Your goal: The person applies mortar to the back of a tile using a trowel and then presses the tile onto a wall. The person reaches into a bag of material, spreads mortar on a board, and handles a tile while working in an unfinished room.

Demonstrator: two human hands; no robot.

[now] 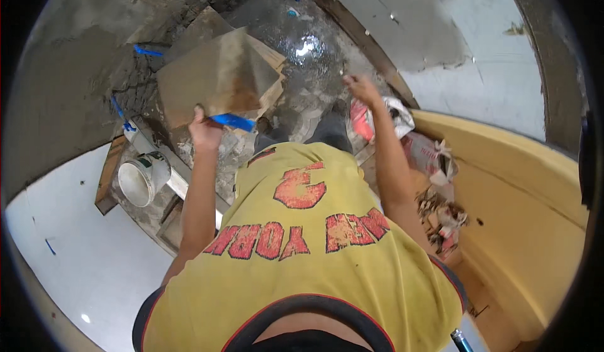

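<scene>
Tan tile (211, 78), held flat at its near edge by the closed left hand (204, 130), extends forward from it; right hand (362, 88), apparently empty and loosely open, hovers well apart.

Tile (211, 78), held at its lower edge by the left hand (204, 132): ceramic by appearance, matt tan back face, rough, with brownish mortar staining. Beneath it, a blue plastic-looking handle (234, 122), smooth and slightly glossy. Floor (308, 56) ahead: wet grey cement, glistening, uneven and gritty. Wall tiles (478, 69) at right: white, smooth, partly smeared with dull grey mortar. Tiled surface (94, 257) at lower left: white, glossy, with a light reflection. Bucket (143, 177): white plastic, soiled with grey residue. Tub (522, 207) at right: yellow, smooth, satin finish. Bags (434, 157) beside it: crumpled plastic or paper. Shirt (314, 257): yellow cloth, matt, cracked red print.
</scene>
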